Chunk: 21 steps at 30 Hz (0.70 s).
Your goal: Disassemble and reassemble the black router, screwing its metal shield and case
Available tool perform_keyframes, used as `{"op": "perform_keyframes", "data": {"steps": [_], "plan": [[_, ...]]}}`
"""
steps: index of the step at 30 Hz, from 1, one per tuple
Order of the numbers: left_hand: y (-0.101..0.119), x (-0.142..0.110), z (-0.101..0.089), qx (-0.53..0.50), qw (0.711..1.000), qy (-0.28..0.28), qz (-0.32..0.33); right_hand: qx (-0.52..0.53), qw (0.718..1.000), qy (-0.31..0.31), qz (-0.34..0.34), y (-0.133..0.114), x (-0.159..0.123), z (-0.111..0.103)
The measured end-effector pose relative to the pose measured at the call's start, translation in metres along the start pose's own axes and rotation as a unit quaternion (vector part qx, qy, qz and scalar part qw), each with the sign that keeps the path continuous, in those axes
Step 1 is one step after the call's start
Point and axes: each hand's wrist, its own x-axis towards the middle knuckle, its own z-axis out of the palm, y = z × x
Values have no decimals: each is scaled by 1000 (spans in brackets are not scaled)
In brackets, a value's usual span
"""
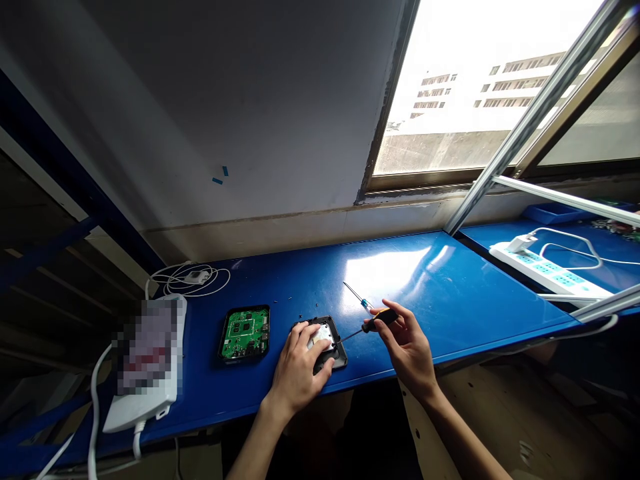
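1. Counted on the blue surface (450, 293): two small black device housings, two screwdrivers, one white power strip (550, 273), one coiled white cable (193, 279), and one white box (150, 363) with a blurred top.
2. The first housing is the black tray with a green circuit board (245, 333), lying flat and untouched, just to the left of the hands.
3. The second, the black case (327, 343), lies near the front edge of the surface and shows a whitish part inside.
4. The left hand (300, 367) rests on the black case, fingers spread over its left and front sides, pressing it down rather than closed around it.
5. The right hand (407, 347) is closed around the black-and-orange handle of a screwdriver (367, 327); the shaft slants left and its tip meets the case's right side.
6. The second screwdriver (357, 295), with a blue handle, lies loose on the surface just behind the right hand.
7. The case sits directly under the left hand and just left of the right.
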Motion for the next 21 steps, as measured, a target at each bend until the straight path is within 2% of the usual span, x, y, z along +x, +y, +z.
{"op": "perform_keyframes", "data": {"steps": [21], "plan": [[1, 0, 0, 3, 1000, 12, 8, -4, 1000, -3, -7, 1, 2, 1]]}}
